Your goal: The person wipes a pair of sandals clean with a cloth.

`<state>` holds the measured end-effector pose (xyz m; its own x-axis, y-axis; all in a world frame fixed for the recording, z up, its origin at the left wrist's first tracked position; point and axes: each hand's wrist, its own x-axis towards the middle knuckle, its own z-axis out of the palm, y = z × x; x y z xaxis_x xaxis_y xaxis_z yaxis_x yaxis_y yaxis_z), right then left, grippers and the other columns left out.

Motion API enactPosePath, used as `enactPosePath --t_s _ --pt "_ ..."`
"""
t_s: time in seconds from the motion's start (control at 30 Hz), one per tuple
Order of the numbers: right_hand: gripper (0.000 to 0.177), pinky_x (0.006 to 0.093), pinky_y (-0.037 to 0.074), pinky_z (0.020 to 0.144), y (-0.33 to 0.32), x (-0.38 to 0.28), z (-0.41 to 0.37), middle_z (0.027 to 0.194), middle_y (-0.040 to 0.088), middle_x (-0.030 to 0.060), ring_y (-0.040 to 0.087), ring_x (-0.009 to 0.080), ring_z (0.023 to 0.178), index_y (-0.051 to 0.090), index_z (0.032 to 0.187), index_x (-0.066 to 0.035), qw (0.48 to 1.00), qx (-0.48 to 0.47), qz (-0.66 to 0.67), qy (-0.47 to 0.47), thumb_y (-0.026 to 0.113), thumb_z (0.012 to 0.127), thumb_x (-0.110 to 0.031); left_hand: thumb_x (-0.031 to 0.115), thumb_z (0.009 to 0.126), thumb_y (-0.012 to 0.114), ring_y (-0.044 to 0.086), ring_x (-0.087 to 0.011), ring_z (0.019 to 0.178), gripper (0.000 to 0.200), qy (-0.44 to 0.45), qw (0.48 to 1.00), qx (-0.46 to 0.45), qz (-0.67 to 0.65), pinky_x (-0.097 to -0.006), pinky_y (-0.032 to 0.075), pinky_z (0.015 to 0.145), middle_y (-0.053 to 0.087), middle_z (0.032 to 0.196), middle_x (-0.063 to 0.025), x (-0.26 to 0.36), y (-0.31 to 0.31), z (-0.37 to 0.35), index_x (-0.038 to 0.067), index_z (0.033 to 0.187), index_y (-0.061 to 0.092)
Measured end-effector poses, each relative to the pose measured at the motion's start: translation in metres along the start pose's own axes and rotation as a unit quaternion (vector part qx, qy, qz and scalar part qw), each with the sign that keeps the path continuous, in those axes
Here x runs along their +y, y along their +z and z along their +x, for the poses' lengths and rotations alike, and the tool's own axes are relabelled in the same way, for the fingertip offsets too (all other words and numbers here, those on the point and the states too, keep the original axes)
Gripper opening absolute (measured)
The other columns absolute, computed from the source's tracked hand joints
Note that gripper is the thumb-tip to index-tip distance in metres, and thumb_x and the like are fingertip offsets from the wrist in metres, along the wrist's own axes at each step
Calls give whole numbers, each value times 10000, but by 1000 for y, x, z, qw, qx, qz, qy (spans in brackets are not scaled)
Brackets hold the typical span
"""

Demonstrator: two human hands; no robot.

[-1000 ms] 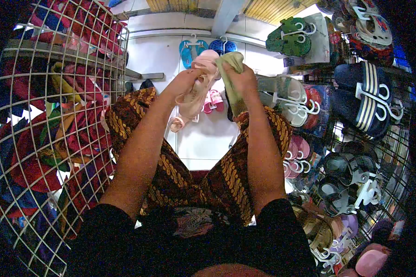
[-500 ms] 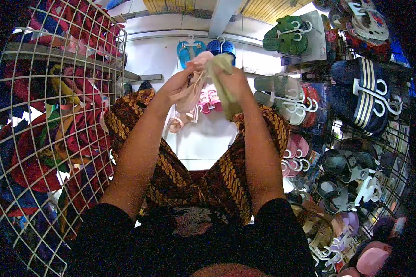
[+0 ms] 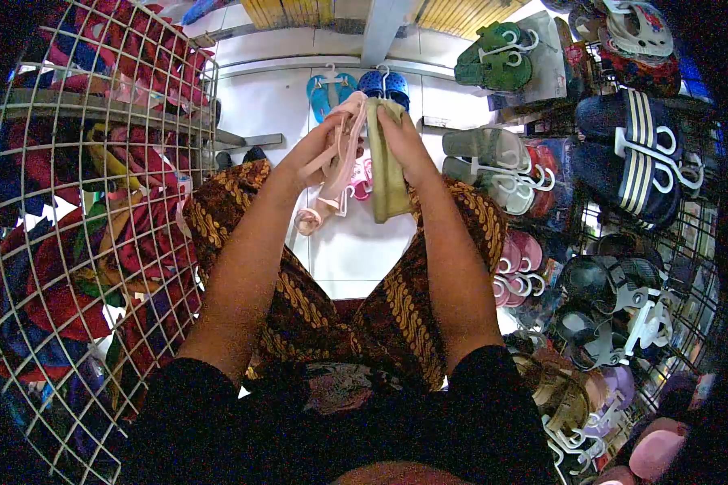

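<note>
My left hand [image 3: 314, 153] is raised in front of me and grips a pair of pale pink sandals [image 3: 337, 162] that hang down from it on a white hanger. My right hand [image 3: 403, 144] is right beside it, closed on an olive-green cloth [image 3: 386, 174] that drapes down against the sandals. Both hands are held above my lap, which is covered by a brown and gold batik skirt [image 3: 396, 307].
A white wire rack [image 3: 97, 242] full of red and dark footwear stands on the left. On the right, a rack [image 3: 623, 242] holds navy striped slides [image 3: 639, 166], green sandals [image 3: 493, 61] and pink ones on hangers. Blue sandals [image 3: 356, 85] hang on the white wall ahead.
The hands have shifted slightly up. The green cloth has moved from bunched over the sandal top to hanging flat beside it, and the pink sandals have turned edge-on.
</note>
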<state>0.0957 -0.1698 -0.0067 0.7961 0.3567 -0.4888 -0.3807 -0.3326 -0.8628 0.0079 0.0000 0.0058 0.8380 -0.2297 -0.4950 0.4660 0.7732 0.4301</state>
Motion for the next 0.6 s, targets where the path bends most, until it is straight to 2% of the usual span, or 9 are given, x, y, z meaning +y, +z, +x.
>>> enactPosePath --t_s 0.07,0.1,0.2,0.23,0.33,0.43,0.53,0.57,0.6 --pt "646 340 448 936 6 0 -6 1256 539 115 521 196 1137 377 1393 -24 999 -30 4 -28 504 958 -485 564 923 502 648 -188 746 498 14 998 54 40 -297 562 631 654 890 -53 1 17 -8 130 1151 592" --pt "714 362 404 1002 7 -3 -11 1339 476 131 472 224 1208 281 1441 -17 996 -77 24 -23 477 961 -508 644 878 512 635 -178 711 555 -35 998 58 13 -308 546 589 651 868 -43 -1 13 -3 162 1138 604" --pt "753 354 400 1011 12 -7 -18 1348 464 153 477 237 1210 245 1455 -26 993 -103 -14 56 485 949 -530 654 865 524 633 -170 693 555 -35 996 72 -37 -310 545 582 651 863 -44 -6 5 3 169 1120 609" --pt "818 367 399 1019 11 -8 -19 1338 460 170 472 260 1219 212 1466 -38 992 -106 -68 -4 549 913 -537 521 915 545 658 -205 851 512 -49 997 45 -32 -352 564 783 657 1027 -78 -4 -6 3 104 1211 569" --pt "836 383 403 1016 10 3 -4 1310 470 194 489 290 1203 239 1447 -38 984 -111 -123 -60 625 874 -507 442 922 556 665 -222 875 465 -11 992 -62 108 -343 568 798 659 1055 -96 -4 -19 7 76 1209 564" --pt "785 385 423 986 20 -11 -11 1236 525 193 532 300 1146 313 1392 -15 937 207 -274 -57 678 851 -451 304 864 616 669 -215 666 307 -2 996 66 -52 -335 577 571 666 859 -85 3 21 -13 82 1075 595" --pt "729 371 429 974 11 -25 -18 1194 544 196 546 290 1131 343 1370 -23 944 169 -219 -178 706 849 -381 236 850 597 670 -212 661 268 -33 995 7 -89 -327 578 576 670 863 -87 7 19 -5 68 1058 595" --pt "692 368 431 970 8 -29 -25 1209 532 191 529 273 1157 374 1367 -48 978 56 -111 -168 723 843 -334 217 846 596 677 -211 683 248 -26 997 -2 -71 -342 589 606 671 861 -94 9 16 -9 66 1043 601" --pt "673 369 432 968 10 -24 -23 1221 523 196 522 269 1167 392 1360 -54 973 21 -119 -198 725 842 -327 217 845 594 680 -214 694 256 22 999 3 -43 -344 592 620 672 868 -100 9 13 -12 61 1047 597"
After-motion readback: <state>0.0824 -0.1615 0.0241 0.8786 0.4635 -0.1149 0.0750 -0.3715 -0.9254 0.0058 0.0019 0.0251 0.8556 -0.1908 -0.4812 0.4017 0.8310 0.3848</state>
